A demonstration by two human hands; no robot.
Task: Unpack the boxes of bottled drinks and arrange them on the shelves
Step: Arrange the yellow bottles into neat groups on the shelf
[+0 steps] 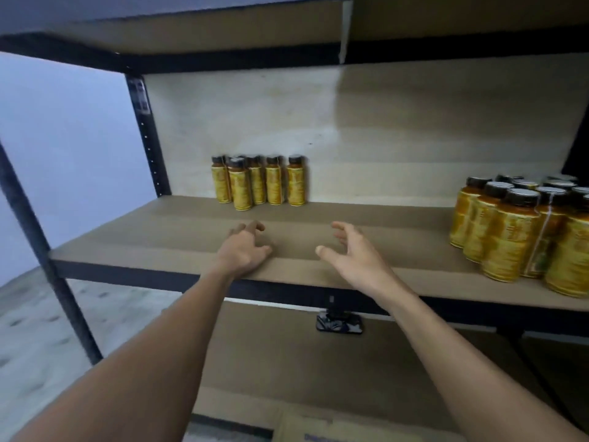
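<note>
Empty, fingers loosely spread, the left hand (245,252) and right hand (355,255) hover at frame centre — best to fetch from the right-edge pack (516,231) and extend the back row (259,183) snugly.

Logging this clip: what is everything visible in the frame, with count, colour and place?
back bottles: at least six, yellow labels, dark caps; upright against the back panel, left of centre.
right bottles: at least ten, same colours; packed at the shelf's right end, cut off by the frame.
middle shelf: one, brown board, black frame.
upper shelf: one, brown; overhead.
lower shelf: one, brown; below.
dark object: one, black; under the middle shelf's front edge, unidentifiable.
floor: grey; left.
left hand: empty, fingers spread; over the middle shelf's front.
right hand: empty, fingers spread; beside it.
</note>
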